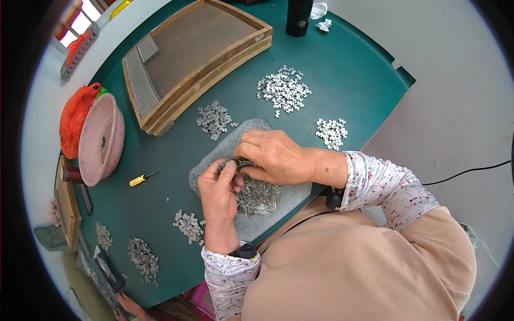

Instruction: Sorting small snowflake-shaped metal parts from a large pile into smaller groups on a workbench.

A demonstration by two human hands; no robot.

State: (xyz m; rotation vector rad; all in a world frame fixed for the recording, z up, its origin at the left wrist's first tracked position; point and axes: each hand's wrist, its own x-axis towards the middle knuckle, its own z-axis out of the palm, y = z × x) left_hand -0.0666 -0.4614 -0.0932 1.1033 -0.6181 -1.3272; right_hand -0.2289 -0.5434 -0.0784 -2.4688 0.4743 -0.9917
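Observation:
Both hands meet over a grey felt pad at the near edge of the green table. My left hand pinches a small dark grey piece between thumb and fingers. Close against it, my right hand has its thumb and fingertips closed at the same spot. What the right fingertips hold is too small and covered to make out. Beneath the hands lies a heap of thin silvery metal pins on the pad.
Small metal parts lie in several piles, among them a bright pile and a grey pile. Stacked wooden trays, a yellow-handled screwdriver, a pink basin and a black cup stand around. Another person's hand shows lower left.

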